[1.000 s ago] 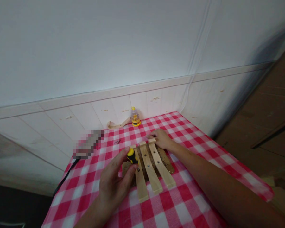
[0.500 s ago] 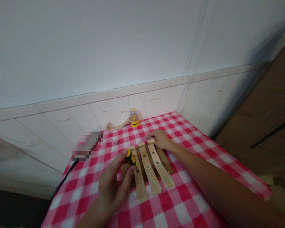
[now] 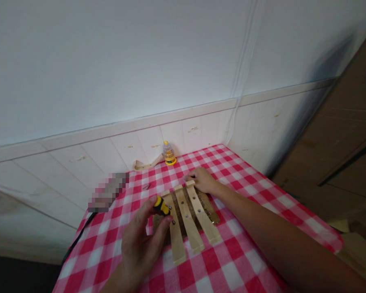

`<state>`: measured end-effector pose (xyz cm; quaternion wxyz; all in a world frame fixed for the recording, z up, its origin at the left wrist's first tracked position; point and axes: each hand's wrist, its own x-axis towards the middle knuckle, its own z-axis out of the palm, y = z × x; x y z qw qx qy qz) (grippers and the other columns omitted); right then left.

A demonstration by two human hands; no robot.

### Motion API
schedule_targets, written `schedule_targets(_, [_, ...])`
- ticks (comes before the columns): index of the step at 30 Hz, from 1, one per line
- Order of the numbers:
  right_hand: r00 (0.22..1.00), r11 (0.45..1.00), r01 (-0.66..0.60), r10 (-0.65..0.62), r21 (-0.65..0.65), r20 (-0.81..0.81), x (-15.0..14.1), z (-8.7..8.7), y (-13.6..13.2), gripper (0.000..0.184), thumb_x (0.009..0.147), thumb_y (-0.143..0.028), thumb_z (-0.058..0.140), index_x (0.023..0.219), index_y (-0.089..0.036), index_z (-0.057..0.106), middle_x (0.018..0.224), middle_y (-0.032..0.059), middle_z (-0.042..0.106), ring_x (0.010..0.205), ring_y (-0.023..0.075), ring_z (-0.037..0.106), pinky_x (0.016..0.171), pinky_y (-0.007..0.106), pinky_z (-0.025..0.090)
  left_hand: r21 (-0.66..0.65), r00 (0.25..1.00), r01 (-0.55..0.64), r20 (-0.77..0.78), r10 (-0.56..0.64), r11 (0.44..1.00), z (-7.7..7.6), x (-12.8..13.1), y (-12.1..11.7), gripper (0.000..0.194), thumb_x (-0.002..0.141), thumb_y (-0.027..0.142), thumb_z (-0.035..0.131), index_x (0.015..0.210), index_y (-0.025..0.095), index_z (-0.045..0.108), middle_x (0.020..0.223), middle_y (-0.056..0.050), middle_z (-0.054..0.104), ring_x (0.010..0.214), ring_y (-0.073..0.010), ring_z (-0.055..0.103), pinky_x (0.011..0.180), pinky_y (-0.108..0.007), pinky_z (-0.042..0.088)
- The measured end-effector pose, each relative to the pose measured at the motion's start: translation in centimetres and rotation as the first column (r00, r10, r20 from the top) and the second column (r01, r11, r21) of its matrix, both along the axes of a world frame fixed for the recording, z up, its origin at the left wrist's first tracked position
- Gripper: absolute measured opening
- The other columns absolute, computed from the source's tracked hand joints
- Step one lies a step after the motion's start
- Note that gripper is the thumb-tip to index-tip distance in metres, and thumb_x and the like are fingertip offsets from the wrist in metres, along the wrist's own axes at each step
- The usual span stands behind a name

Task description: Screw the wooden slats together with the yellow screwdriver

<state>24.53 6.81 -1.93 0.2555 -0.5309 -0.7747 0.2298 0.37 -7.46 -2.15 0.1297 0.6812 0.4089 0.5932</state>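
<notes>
Fingers of the left hand (image 3: 140, 244) pinch a stubby screwdriver (image 3: 162, 206) on the near-left slat (image 3: 173, 232); right hand (image 3: 203, 180) presses flat on the slats' far ends. Other slats show seated screws.

White wall (image 3: 140, 61) above pale panelling (image 3: 88, 156); brown wooden furniture (image 3: 347, 134) at right.

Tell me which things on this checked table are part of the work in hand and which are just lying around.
In hand:
left hand gripping the yellow screwdriver
right hand steadying the wooden slats
brown board under the slats

Lying about:
yellow bit holder by the wall
curved wooden piece
small dark screws
black cable
</notes>
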Motion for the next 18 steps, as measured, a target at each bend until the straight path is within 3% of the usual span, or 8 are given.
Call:
schedule_targets(5, [1.0,1.0,0.006,-0.006,-0.006,-0.005,0.0,0.1,-0.1,0.054,0.099,-0.028,0.065,0.049,-0.02,0.048,0.048,-0.0066,0.036,0.052,0.0117,0.034,0.056,0.03,0.018,-0.039,1.0,0.004,-0.013,-0.004,0.999,-0.1,-0.3,-0.2,0.056,0.098,0.029,0.076,0.151,0.029,0.059,0.112,-0.008,0.081,0.094,-0.024,0.083,0.08,-0.034,0.072])
schedule_targets(11, [1.0,1.0,0.01,-0.011,-0.021,-0.025,0.0,0.2,-0.1,0.056,0.1,-0.033,0.066,0.048,-0.02,0.048,0.047,-0.0067,0.036,0.051,0.0116,0.035,0.057,0.03,0.019,-0.078,0.998,0.052,0.029,-0.05,0.996,-0.2,-0.2,-0.4,0.054,0.099,0.025,0.074,0.151,0.029,0.06,0.116,-0.008,0.083,0.099,-0.0238,0.084,0.082,-0.033,0.072])
schedule_targets(15, [0.998,0.999,0.007,-0.009,-0.037,-0.058,-0.1,0.1,0.1,0.057,0.098,-0.031,0.067,0.047,-0.02,0.044,0.046,-0.0074,0.031,0.051,0.0118,0.035,0.057,0.03,0.018,-0.06,0.984,0.102,0.154,-0.092,0.993,0.7,0.5,-0.5,0.057,0.098,0.022,0.077,0.151,0.033,0.061,0.114,-0.004,0.084,0.095,-0.0201,0.084,0.081,-0.028,0.071])
schedule_targets(18, [0.995,0.999,0.003,-0.008,-0.051,-0.103,-0.1,-0.1,0.1,0.058,0.097,-0.032,0.067,0.046,-0.021,0.043,0.046,-0.0075,0.031,0.051,0.0113,0.034,0.058,0.03,0.017,-0.038,0.959,0.05,0.281,-0.037,0.998,1.6,0.9,-0.4,0.067,0.092,0.019,0.084,0.152,0.034,0.06,0.113,-0.002,0.085,0.095,-0.0168,0.085,0.084,-0.023,0.07])
